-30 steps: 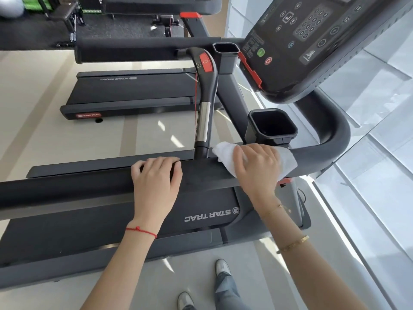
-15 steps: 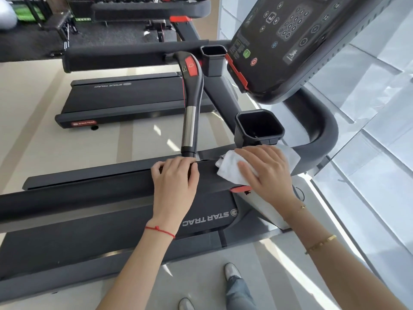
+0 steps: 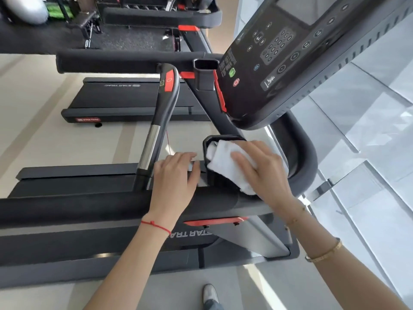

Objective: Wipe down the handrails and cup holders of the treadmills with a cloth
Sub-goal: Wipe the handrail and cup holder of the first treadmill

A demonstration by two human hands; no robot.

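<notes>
A white cloth (image 3: 225, 163) lies over the near black cup holder (image 3: 221, 138) of the treadmill in front of me. My right hand (image 3: 262, 170) presses the cloth onto the holder with fingers spread. My left hand (image 3: 173, 175) rests flat on the black padded handrail (image 3: 67, 208), just left of the holder, beside the base of the upright grip bar (image 3: 161, 121). A second cup holder (image 3: 205, 66) sits farther back on the same frame.
The console (image 3: 286, 54) with buttons hangs above right. The curved end of the handrail (image 3: 306, 153) wraps behind my right hand. Another treadmill (image 3: 125, 99) stands beyond on pale floor. Glass panels (image 3: 368, 130) run along the right. My shoe (image 3: 210, 293) shows below.
My right hand has moved the cloth from the handrail up onto the cup holder. My left hand has slid right along the rail, up to the holder.
</notes>
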